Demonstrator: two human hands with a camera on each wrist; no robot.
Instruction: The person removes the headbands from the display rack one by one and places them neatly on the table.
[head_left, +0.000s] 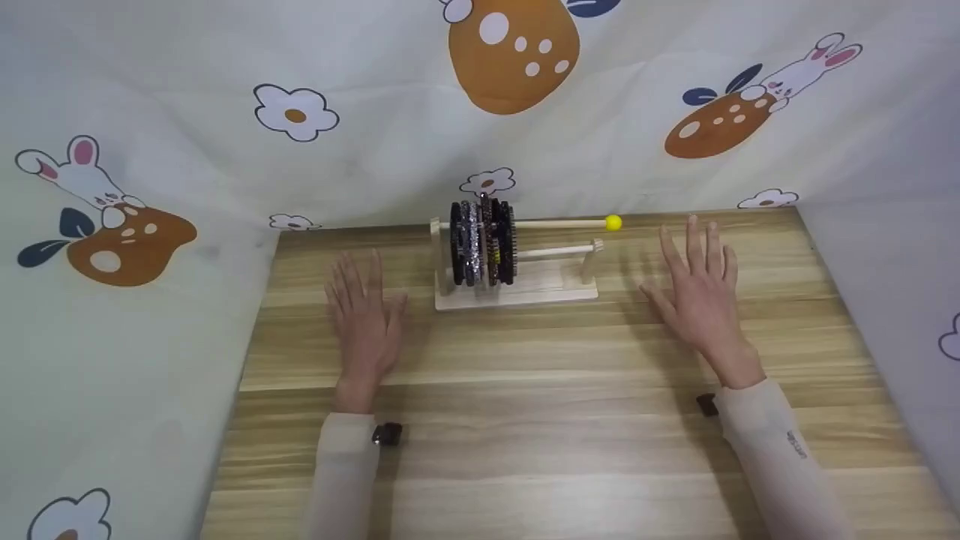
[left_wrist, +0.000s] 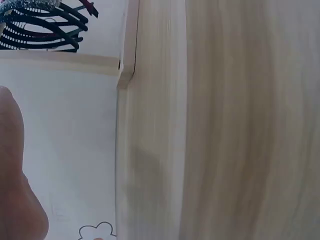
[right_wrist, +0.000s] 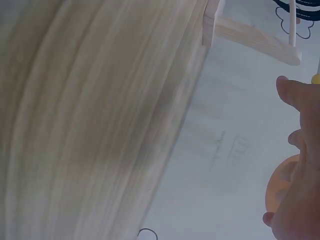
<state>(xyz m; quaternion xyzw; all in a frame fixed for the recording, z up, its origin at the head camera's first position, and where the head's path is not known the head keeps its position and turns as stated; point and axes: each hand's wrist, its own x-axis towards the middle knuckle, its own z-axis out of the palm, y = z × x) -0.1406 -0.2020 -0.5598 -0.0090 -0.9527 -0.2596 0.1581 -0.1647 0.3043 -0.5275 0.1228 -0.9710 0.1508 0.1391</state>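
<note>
A pale wooden stand (head_left: 517, 292) stands at the back of the table, with two horizontal rods joined to its left upright. Several headbands (head_left: 484, 244), mostly black, some silver and glittery or beaded, hang bunched near the left end. A yellow ball (head_left: 613, 223) caps the right end of the upper rod. To the left of the stand, my left hand (head_left: 365, 322) is held palm down with fingers extended. On the other side, my right hand (head_left: 703, 304) is spread, fingers pointing to the back, apart from the yellow ball. Both hands hold nothing.
The wood-grain table (head_left: 540, 420) meets a white cloth backdrop (head_left: 375, 60) printed with rabbits, flowers and orange fruit shapes. This cloth rises behind and on both sides. A dark wrist device (head_left: 388, 433) sits at the left cuff, another (head_left: 706, 405) at the right.
</note>
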